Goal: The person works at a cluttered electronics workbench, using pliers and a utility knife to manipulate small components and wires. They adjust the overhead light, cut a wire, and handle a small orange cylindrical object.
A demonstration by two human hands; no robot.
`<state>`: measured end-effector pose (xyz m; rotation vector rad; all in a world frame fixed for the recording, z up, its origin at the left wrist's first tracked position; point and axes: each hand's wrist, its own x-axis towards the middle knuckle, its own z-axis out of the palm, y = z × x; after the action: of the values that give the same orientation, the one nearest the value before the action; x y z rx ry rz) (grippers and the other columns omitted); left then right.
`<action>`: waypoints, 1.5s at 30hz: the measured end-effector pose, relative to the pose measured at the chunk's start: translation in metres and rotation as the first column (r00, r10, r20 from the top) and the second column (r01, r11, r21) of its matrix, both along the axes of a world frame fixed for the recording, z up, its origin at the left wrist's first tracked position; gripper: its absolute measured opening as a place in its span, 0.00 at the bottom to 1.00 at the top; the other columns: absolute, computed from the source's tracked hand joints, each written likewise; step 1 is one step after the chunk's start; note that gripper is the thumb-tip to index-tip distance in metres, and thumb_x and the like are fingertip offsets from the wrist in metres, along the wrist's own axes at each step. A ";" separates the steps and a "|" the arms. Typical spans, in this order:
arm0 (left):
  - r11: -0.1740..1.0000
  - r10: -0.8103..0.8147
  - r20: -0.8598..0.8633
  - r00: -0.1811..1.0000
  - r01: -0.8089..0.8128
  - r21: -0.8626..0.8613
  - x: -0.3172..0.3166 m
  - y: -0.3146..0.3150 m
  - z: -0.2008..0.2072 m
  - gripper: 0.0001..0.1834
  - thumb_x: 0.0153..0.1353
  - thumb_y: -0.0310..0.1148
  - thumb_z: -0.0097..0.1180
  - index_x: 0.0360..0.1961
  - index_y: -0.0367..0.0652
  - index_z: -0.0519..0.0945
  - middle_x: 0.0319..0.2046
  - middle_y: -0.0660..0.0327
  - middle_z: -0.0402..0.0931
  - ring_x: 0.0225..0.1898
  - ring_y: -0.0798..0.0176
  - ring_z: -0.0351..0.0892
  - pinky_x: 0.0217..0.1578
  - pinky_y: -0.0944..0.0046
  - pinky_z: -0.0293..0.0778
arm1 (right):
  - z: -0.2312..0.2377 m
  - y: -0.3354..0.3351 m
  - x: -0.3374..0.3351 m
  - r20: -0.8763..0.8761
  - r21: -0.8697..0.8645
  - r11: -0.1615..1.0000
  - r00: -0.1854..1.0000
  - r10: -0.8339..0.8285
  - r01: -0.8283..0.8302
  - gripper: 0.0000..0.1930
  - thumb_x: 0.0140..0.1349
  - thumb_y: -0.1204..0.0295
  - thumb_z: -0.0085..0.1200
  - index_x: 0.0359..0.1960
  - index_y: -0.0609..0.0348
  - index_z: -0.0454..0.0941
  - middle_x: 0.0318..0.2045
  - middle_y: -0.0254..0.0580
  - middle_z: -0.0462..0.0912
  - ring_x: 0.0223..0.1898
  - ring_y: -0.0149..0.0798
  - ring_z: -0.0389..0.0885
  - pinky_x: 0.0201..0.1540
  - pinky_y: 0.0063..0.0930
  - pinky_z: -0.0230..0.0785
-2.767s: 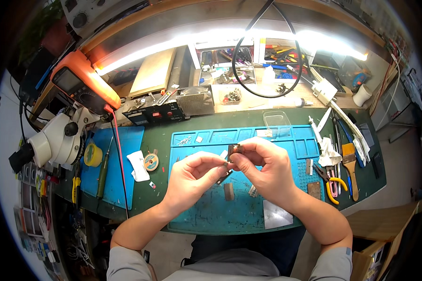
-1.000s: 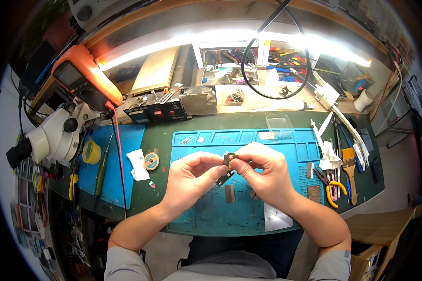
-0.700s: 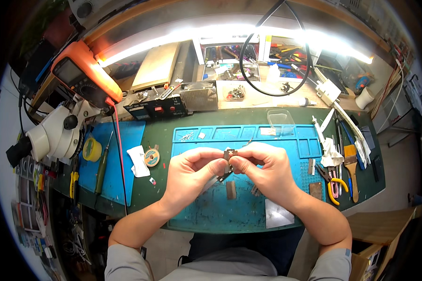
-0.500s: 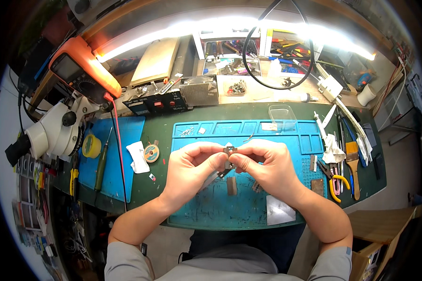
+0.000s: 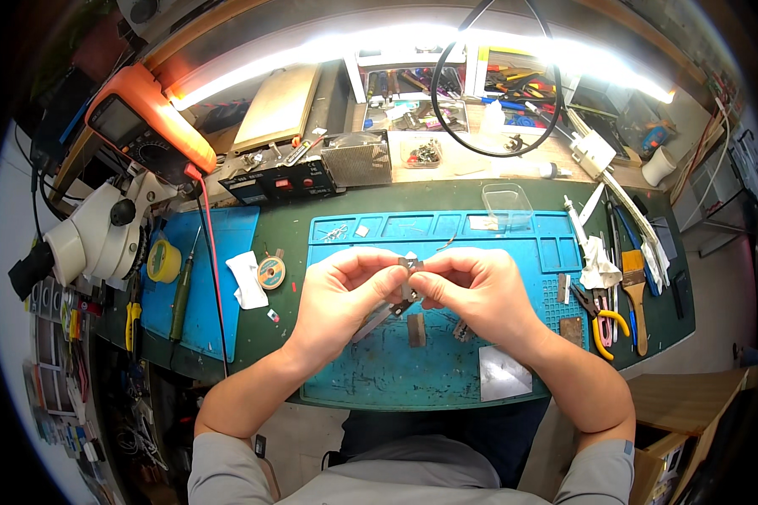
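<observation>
Between the fingertips of both hands is a small dark metal plate [image 5: 410, 264], held above the blue work mat [image 5: 370, 383]. My left hand [image 5: 345, 290] pinches its left side with thumb and forefinger. On the right side, my right hand [image 5: 472, 290] does the same; the fingers hide much of the plate. Just beneath my hands lies a slim metal tool with a dark end [image 5: 403, 309], partly covered. A small brown-grey block [image 5: 416, 330] rests on the mat below it. Close to my right wrist is a thin shiny metal sheet [image 5: 504, 373].
Pliers with yellow handles [image 5: 608, 324] and a brush [image 5: 634, 286] lie at the right. Leftward are a solder spool [image 5: 271, 273], a green-handled tool [image 5: 180, 307] and a white microscope [image 5: 93, 231]. An orange multimeter [image 5: 152, 126] and a black power unit [image 5: 282, 181] stand behind.
My fingertips have shifted slightly on the small metal plate, which is tilted a little differently. More of the slim tool beneath my hands shows.
</observation>
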<state>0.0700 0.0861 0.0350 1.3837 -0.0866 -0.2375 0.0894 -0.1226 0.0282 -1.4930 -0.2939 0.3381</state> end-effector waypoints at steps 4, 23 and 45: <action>1.000 -0.011 -0.002 1.000 0.011 0.016 0.001 0.000 0.001 0.11 0.68 0.28 0.63 0.48 0.34 0.82 0.39 0.60 0.85 0.39 0.71 0.83 0.43 0.68 0.80 | 0.002 0.001 -0.001 0.003 0.011 1.000 1.000 -0.015 0.015 0.11 0.66 0.71 0.64 0.43 0.67 0.86 0.33 0.41 0.89 0.34 0.26 0.85 0.38 0.23 0.79; 0.998 -0.055 0.032 0.998 0.054 0.037 -0.004 -0.003 0.001 0.08 0.69 0.28 0.62 0.44 0.37 0.78 0.42 0.56 0.85 0.46 0.64 0.85 0.46 0.64 0.80 | 0.046 -0.042 0.008 0.255 -0.812 0.560 0.963 0.089 0.164 0.07 0.63 0.68 0.60 0.36 0.58 0.85 0.34 0.47 0.85 0.39 0.53 0.84 0.43 0.44 0.75; 0.763 -0.400 0.625 0.670 -0.134 0.632 -0.033 -0.027 -0.017 0.10 0.61 0.20 0.63 0.45 0.38 0.84 0.36 0.57 0.84 0.30 0.68 0.82 0.32 0.67 0.78 | -0.025 -0.079 -0.142 0.840 -0.476 0.470 0.542 -0.007 0.743 0.07 0.56 0.79 0.63 0.35 0.57 0.78 0.31 0.37 0.79 0.31 0.41 0.80 0.32 0.32 0.74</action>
<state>0.0367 0.0589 0.0181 2.1061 -0.8839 0.2206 -0.0527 -0.2021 0.0029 -2.5575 -0.4276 -0.7688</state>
